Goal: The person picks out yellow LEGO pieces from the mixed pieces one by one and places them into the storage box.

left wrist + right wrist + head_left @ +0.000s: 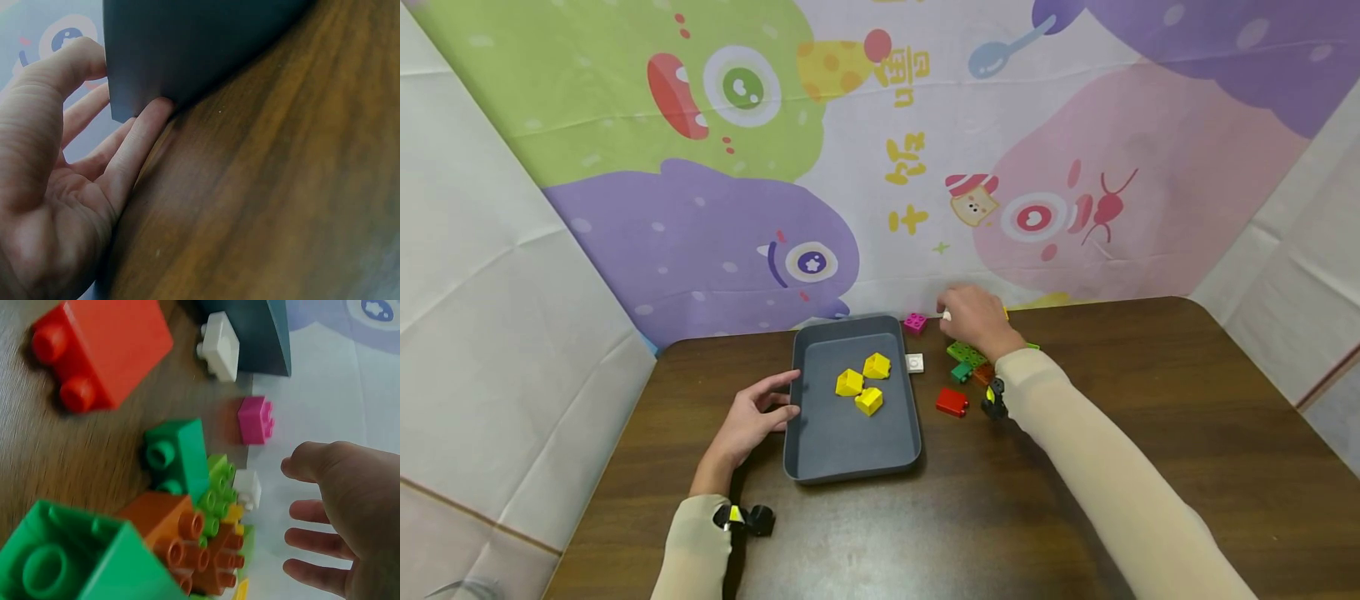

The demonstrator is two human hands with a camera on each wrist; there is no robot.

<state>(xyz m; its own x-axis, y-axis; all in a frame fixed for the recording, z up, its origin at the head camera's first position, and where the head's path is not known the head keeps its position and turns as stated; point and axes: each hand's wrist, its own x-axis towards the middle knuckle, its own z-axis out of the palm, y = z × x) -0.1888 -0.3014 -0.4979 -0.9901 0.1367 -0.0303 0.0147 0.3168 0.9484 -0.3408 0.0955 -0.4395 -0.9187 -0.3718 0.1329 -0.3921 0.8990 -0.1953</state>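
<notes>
Look beyond your table's (1195,417) far edge: the printed backdrop (868,179) standing there carries a column of yellow characters (907,158). They look Chinese, but you cannot read them with certainty in the head view, and the uppermost strokes are cut off at its top.

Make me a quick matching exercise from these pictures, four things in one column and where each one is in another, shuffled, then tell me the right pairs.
Column one:
1. Left hand
2. Three yellow blocks
3. Red block
4. Right hand

Column two:
A. Inside the gray tray
B. Near the printed backdrop
C. Touching the tray's side
D. On the table, right of the tray

Pairs: 1-C, 2-A, 3-D, 4-B
</notes>
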